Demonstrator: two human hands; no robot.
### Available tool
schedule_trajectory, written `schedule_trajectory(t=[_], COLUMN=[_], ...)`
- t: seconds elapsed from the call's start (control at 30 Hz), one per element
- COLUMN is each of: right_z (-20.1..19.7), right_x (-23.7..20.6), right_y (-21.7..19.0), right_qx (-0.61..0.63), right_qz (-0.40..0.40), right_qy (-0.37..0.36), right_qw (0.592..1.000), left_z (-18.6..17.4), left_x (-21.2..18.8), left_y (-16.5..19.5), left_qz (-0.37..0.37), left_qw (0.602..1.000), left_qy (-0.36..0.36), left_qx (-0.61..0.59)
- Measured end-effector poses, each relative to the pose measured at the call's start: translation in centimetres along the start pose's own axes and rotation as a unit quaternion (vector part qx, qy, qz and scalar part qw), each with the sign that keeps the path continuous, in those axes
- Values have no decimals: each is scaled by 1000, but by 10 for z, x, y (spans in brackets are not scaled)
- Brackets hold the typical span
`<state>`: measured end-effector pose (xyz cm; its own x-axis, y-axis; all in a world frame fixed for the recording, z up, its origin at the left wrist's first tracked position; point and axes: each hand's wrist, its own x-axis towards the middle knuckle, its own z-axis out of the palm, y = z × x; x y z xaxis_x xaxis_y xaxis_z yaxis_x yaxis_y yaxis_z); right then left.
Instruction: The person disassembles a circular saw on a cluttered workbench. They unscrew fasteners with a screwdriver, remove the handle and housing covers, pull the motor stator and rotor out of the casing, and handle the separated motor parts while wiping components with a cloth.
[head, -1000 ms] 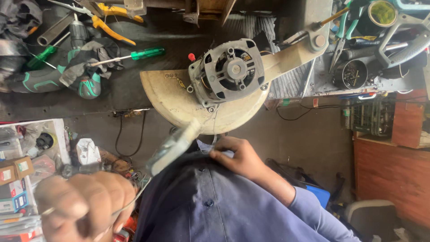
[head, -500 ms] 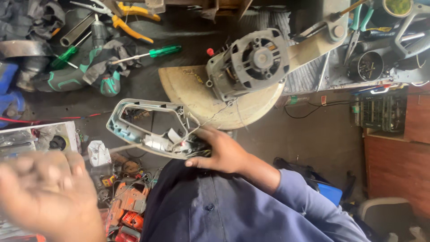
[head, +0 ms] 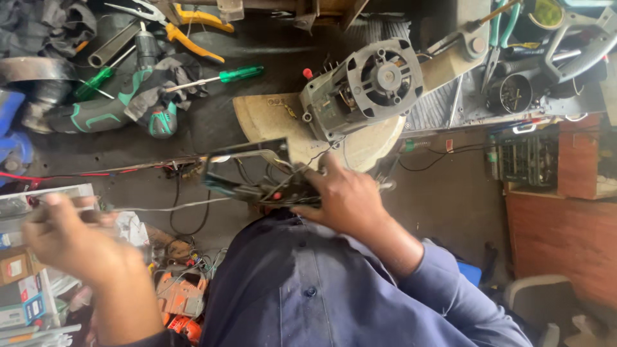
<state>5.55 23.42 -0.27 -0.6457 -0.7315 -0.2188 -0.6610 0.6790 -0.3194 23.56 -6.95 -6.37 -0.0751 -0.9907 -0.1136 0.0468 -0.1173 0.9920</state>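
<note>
Two hands: the right hand [head: 347,199] grips the dark wired frame [head: 257,191], its long side pointing left toward the blurry left hand [head: 80,250], grip unclear.

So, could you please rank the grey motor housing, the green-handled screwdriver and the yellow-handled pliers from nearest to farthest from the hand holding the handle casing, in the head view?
From that hand:
1. Grey motor housing, just beyond it on the round disc.
2. Green-handled screwdriver, farther off on the dark bench.
3. Yellow-handled pliers, farthest, at the bench's top edge.
</note>
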Motion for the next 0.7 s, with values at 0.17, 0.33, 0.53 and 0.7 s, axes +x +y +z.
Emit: schedule_trajectory(t=[0.17, 0.33, 0.53, 0.7], right_z=[11, 18, 17, 23], right_x=[-2, -1, 2, 4], right_y=[25, 35, 49, 60], right_qx=[0, 43, 68, 83], right_qz=[-56, -93, -117, -160], right_qy=[45, 50, 57, 88], right_qw=[997, 994, 989, 980], left_z=[-8, 32, 75, 65], left_x=[6, -54, -69, -51], left_y=[12, 21, 68, 98], left_qz=[122, 76, 282, 301], left_qw=[973, 879, 762, 731], left_qy=[-193, -458, -506, -457], left_qx=[2, 105, 288, 407])
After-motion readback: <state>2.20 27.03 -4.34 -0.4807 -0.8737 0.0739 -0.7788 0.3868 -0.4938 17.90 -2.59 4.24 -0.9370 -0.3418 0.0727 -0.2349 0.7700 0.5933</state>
